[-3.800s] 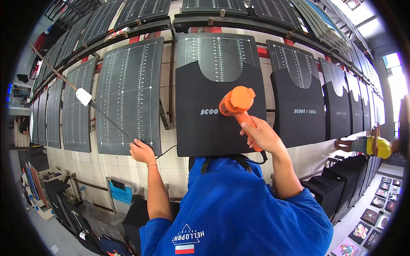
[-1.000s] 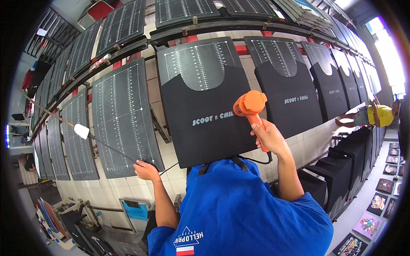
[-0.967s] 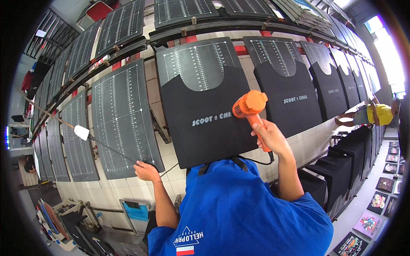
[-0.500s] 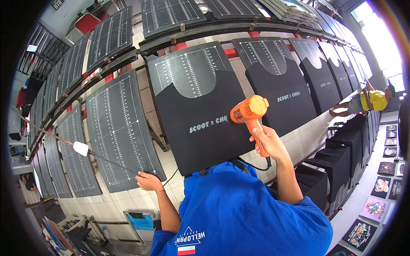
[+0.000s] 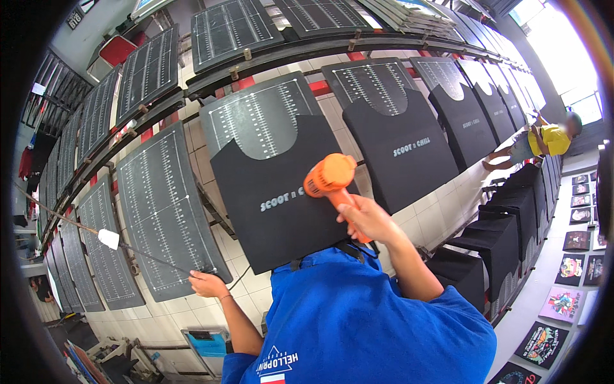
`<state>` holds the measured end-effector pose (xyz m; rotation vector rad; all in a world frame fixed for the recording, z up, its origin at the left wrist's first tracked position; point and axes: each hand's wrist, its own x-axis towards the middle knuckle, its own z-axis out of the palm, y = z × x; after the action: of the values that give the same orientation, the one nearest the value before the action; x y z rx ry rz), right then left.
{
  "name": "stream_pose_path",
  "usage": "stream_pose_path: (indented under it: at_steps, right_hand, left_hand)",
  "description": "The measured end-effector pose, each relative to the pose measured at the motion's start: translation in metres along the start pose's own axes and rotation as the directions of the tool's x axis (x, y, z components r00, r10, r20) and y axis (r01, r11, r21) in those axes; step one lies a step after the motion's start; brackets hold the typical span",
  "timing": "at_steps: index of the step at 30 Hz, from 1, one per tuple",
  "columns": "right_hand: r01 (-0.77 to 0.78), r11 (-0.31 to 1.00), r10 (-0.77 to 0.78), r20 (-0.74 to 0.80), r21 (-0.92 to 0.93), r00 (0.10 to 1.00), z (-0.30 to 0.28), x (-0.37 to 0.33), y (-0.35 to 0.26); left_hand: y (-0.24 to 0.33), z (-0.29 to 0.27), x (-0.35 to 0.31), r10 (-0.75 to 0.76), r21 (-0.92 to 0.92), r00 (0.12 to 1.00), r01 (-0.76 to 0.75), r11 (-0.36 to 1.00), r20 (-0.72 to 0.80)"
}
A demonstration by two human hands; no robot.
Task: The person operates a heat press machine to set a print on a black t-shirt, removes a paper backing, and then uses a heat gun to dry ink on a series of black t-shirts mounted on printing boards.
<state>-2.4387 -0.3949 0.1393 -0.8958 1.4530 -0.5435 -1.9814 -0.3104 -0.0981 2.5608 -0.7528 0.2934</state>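
My right hand is wrapped round the handle of an orange heat gun. The gun is just above a black shirt spread over a marked printing board, and its body hides part of the light lettering. Low on the left, my left hand is closed on a dark power cord. That cord stretches up and left to a white socket block, which hangs in the air past the neighbouring bare board.
Another printed black shirt lies on the board to the right, with more beyond it. A dark rail runs behind the boards. Black draped boards line the right side. A person in yellow stands at the far right.
The heat gun in my right hand has moved left across the shirt's lettering. My whole view has shifted slightly. My left hand keeps its hold on the cord.
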Motion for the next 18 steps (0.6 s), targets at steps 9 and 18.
stream_pose_path:
  at_steps: [9,18]
  right_hand:
    - [0.059,0.996,-0.048,0.163,-0.061,0.985,-0.108,0.004,0.004]
    - [0.05,0.994,-0.048,0.014,-0.1,0.999,-0.337,-0.001,0.031]
  left_hand:
    - [0.021,-0.034,-0.047,-0.138,-0.27,0.99,0.13,0.954,-0.014]
    - [0.217,-0.125,-0.252,-0.153,-0.486,0.988,0.115,0.866,-0.038]
